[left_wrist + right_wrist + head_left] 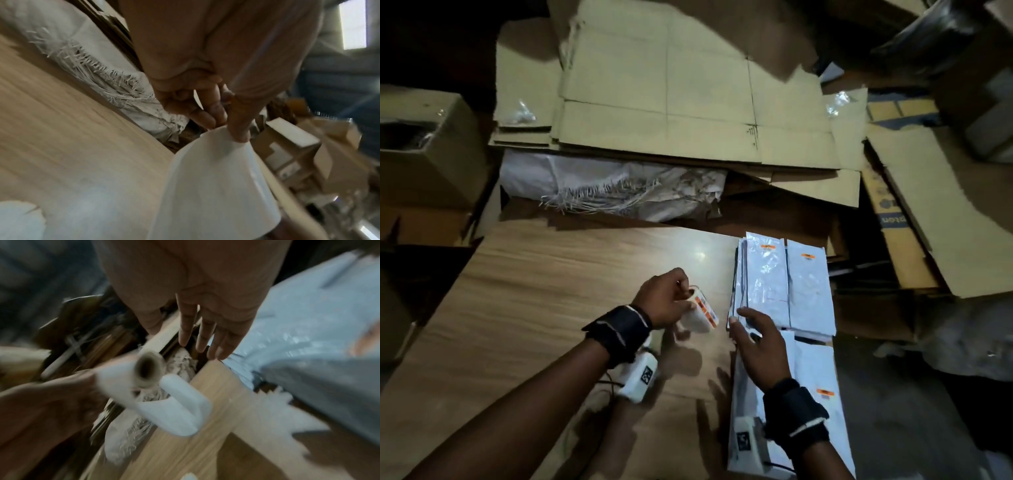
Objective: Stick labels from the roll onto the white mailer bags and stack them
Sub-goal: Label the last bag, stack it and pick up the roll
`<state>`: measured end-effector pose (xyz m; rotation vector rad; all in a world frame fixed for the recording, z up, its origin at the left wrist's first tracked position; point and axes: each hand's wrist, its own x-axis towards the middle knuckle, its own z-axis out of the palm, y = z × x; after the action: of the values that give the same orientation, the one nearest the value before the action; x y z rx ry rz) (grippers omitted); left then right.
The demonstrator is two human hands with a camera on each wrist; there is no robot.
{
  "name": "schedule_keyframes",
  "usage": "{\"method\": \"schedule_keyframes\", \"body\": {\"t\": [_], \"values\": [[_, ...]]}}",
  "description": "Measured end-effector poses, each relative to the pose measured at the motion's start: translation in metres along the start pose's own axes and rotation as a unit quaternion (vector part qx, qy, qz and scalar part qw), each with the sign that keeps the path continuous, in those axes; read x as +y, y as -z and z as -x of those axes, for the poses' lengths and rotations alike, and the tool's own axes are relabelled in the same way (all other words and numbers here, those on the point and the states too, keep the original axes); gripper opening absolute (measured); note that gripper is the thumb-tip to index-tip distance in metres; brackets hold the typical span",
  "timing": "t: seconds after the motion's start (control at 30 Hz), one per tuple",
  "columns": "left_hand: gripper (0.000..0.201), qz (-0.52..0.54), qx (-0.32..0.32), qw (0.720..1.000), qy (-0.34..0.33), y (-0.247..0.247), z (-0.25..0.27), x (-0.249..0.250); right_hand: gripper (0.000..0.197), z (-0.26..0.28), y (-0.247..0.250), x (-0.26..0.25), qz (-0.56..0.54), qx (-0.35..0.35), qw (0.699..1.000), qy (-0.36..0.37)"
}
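The label roll (702, 313) was held just above the wooden tabletop (534, 291), a little right of its middle, with a loose white strip of backing curling down from it. Orange labels showed on its outer turn in the head view. The left hand (666, 298) gripped it, fingers and thumb curled round the roll, the forearm coming in from the near-left at a slant. The left wrist view showed the thumb and fingertips (238, 129) pinching the white backing paper (216, 186), which hung broad toward the camera. The right wrist view alone showed the roll's brown cardboard core (148, 368) end-on, though blurred.

The right hand (758, 346) hovered palm down just right of the roll, fingers straight and slightly spread, holding nothing. Its fingertips lay over the near-left corner of a pile of white mailer bags (767, 284); whether they touched it could not be told.

The bags lay along the tabletop's right edge in three groups: that pile, a second stack (810, 291) just beside it at the far-right corner, both topped with an orange label, and a nearer stack (815, 377) under the right wrist, also labelled. The left half of the tabletop was bare wood.

Beyond the far edge lay a frayed white woven sack (602, 185) and flattened cardboard sheets (671, 85); a brown carton (424, 147) stood off the left edge.
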<state>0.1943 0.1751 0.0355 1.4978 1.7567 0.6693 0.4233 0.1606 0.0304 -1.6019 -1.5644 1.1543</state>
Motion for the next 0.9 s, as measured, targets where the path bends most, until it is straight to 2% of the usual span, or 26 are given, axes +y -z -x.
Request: {"method": "schedule_keyframes", "body": {"t": [0.03,0.1,0.17,0.23,0.33,0.43,0.5,0.6,0.7,0.8,0.9], "values": [[0.037,0.056,-0.006,0.998,-0.007,0.013,0.007,0.003,0.014,-0.004,-0.002,0.003,-0.044,0.005,0.998,-0.044],[0.038,0.167,-0.009,0.986,-0.023,0.032,0.019,0.01,0.023,-0.01,-0.01,0.007,-0.144,-0.016,0.978,-0.15],[0.037,0.265,0.031,0.964,-0.024,0.045,0.028,0.017,0.035,-0.009,-0.022,0.004,-0.228,-0.055,0.942,-0.241],[0.039,0.322,0.09,0.942,-0.024,0.052,0.034,0.022,0.055,-0.003,-0.036,-0.008,-0.234,-0.12,0.925,-0.275],[0.043,0.356,0.164,0.919,-0.032,0.059,0.039,0.03,0.078,0.008,-0.05,-0.03,-0.247,-0.215,0.911,-0.25],[0.046,0.343,0.196,0.918,-0.041,0.06,0.047,0.032,0.094,0.012,-0.059,-0.051,-0.307,-0.286,0.876,-0.237],[0.047,0.336,0.174,0.925,-0.042,0.057,0.055,0.028,0.098,0.009,-0.063,-0.061,-0.34,-0.303,0.859,-0.232],[0.047,0.347,0.113,0.93,-0.038,0.053,0.067,0.019,0.095,0.004,-0.062,-0.07,-0.383,-0.28,0.851,-0.226],[0.047,0.338,0.072,0.938,-0.03,0.054,0.077,0.011,0.081,0.002,-0.054,-0.071,-0.4,-0.263,0.852,-0.21],[0.047,0.332,0.04,0.942,-0.022,0.058,0.084,0.005,0.065,0.002,-0.048,-0.065,-0.376,-0.258,0.867,-0.203],[0.046,0.315,0.005,0.949,-0.024,0.061,0.087,0.002,0.068,0.005,-0.047,-0.064,-0.36,-0.275,0.872,-0.183]]}}
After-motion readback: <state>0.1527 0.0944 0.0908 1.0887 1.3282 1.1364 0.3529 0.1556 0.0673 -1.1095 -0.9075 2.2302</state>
